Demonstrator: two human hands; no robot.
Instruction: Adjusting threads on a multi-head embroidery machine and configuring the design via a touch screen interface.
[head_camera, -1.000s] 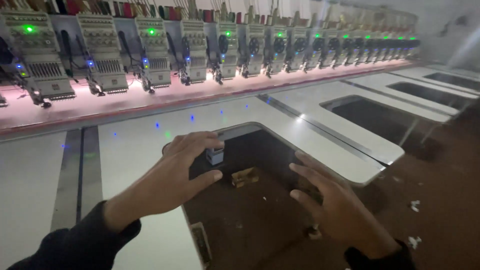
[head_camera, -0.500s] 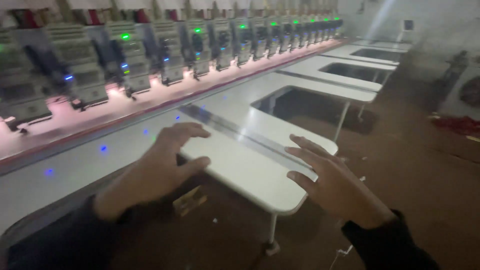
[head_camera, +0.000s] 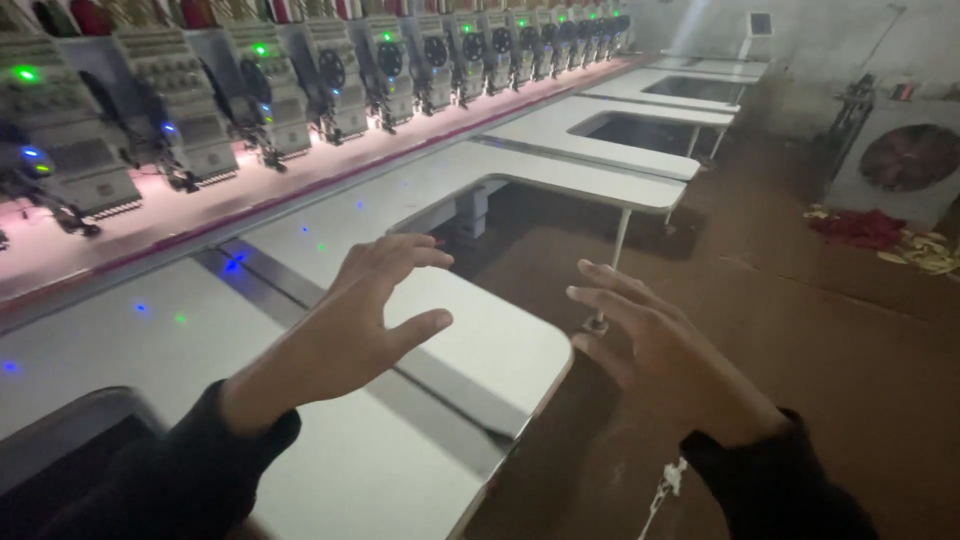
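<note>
Both of my hands are raised in front of me with fingers spread and nothing in them. My left hand hovers over the white table top of a long embroidery machine. My right hand hangs in the air past the table's rounded corner, above the brown floor. Both arms wear dark sleeves. A row of embroidery heads with green and blue lamps runs along the back of the table, over a pink lit strip of cloth.
White table sections with open cut-outs stretch away to the far end, held up by thin legs. A large fan unit stands at the right wall, with red cloth scraps on the floor beside it.
The view has moved rightward along the machine. The dark cut-out that was below my hands is now behind at the left, and my hands are over the table corner and floor.
</note>
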